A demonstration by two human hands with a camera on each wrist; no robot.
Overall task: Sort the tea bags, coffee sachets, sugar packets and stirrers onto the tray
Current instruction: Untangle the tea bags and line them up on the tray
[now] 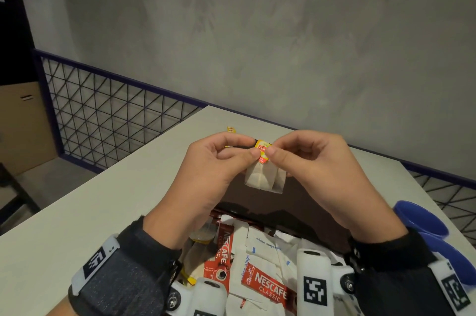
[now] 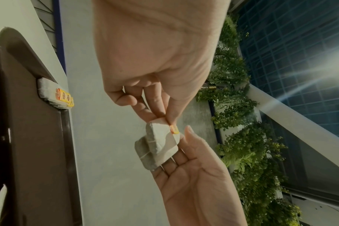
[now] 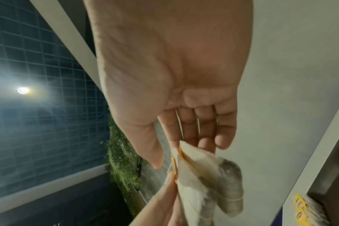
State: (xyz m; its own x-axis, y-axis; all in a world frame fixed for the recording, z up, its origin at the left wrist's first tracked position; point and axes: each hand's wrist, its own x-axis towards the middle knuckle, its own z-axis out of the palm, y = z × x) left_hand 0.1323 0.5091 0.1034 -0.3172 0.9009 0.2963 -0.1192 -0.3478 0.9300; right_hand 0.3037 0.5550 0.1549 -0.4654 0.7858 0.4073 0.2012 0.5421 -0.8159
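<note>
Two pale tea bags (image 1: 265,178) (image 2: 157,146) (image 3: 213,175) hang overlapped under a yellow and red tag (image 1: 263,150), above the brown tray (image 1: 304,203) (image 2: 39,152). My left hand (image 1: 253,152) (image 2: 164,118) pinches them at the tag from the left. My right hand (image 1: 271,151) (image 3: 164,156) holds the same spot from the right, thumb at the tag and fingers behind the bags. A small stack of tea bags (image 2: 48,94) (image 3: 308,209) lies in the tray's far left corner. Red coffee sachets (image 1: 265,287) and white sugar packets (image 1: 261,241) lie heaped at the tray's near end.
Blue bowls (image 1: 422,221) stand at the table's right edge beside the tray. The white table (image 1: 116,199) meets a grey wall at the back. A dark wire-mesh railing (image 1: 108,119) runs past its far left corner.
</note>
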